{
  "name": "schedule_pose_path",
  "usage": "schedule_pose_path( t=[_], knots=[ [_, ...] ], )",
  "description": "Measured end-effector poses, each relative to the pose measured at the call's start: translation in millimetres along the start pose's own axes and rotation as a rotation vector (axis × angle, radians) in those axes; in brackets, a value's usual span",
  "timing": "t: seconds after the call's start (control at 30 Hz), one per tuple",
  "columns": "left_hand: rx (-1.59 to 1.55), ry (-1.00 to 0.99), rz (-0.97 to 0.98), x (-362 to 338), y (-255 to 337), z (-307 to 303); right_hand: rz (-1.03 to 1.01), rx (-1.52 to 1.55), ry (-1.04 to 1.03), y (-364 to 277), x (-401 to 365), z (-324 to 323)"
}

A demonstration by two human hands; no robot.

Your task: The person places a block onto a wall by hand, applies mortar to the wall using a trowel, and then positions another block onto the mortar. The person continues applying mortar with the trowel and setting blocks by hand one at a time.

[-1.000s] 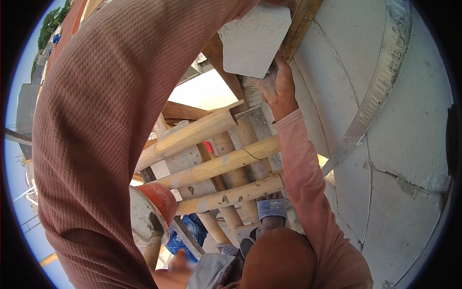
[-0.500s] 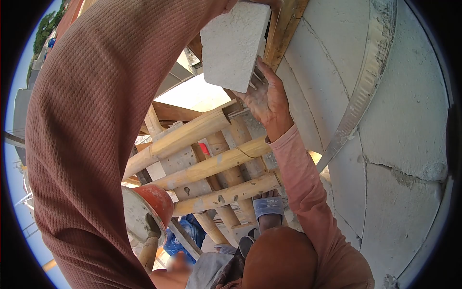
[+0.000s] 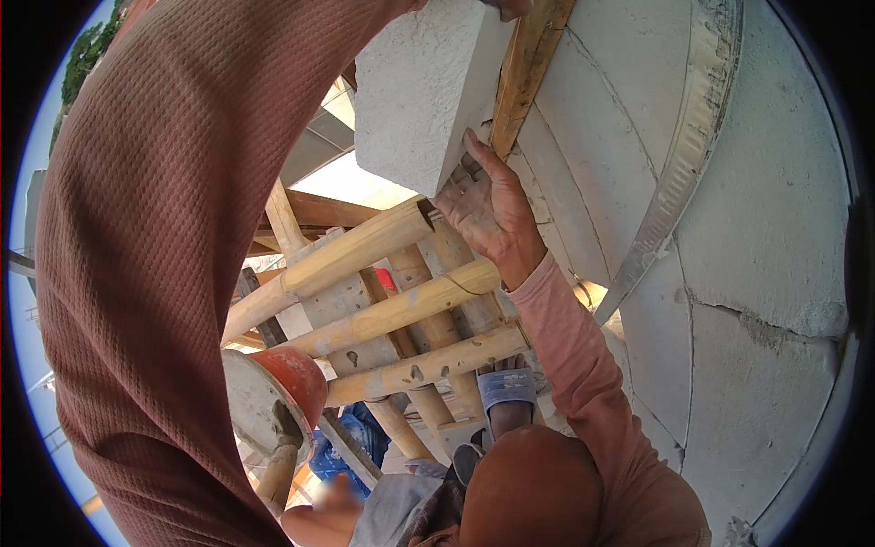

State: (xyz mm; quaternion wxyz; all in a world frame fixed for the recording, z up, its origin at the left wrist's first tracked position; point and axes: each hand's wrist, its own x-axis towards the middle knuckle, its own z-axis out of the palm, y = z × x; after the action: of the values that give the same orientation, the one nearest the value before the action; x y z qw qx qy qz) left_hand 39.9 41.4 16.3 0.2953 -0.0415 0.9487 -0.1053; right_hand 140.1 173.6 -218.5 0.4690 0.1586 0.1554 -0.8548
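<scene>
Since the earlier frames the white block (image 3: 419, 91) has come lower and further left and now fills more of the upper centre. A co-worker's hand (image 3: 483, 214) has also dropped, from close under the block to an open palm beneath it.

The block hangs in the air at the top of the view, tilted, just beside a slanting wooden plank (image 3: 527, 68) and above the bamboo poles (image 3: 401, 310) of a scaffold. The person's left hand (image 3: 509, 7) shows only as a sliver at the frame's top edge, on the block's upper end. Whether its fingers are spread or pressed together cannot be told. Its brown-red sleeve (image 3: 164, 273) spans the whole left side of the view.

The co-worker's fingers (image 3: 476, 150) are extended and spread, with their tips touching the block's lower right edge and the palm facing up. That arm wears a pink sleeve (image 3: 574, 346) and rises from below, past an orange cap (image 3: 533, 492).

To the right stands a wall of white blocks (image 3: 766, 255) with a metal strip (image 3: 679, 164) leaning across it. An orange bucket (image 3: 292, 383) sits lower left, near the poles.
</scene>
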Motion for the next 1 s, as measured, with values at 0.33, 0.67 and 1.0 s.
schedule_pose_path(
  t=[0.33,0.67,1.0],
  knots=[
    [-0.071,-0.066,0.015,-47,26,-3,-0.055,0.053,-0.190,22,16,-25],
    [-0.021,-0.020,0.148,-28,4,11,-0.338,-0.060,-0.137,17,29,-50],
    [0.074,0.109,0.271,-17,-8,25,-0.493,-0.033,-0.169,12,41,-65]
  ],
)
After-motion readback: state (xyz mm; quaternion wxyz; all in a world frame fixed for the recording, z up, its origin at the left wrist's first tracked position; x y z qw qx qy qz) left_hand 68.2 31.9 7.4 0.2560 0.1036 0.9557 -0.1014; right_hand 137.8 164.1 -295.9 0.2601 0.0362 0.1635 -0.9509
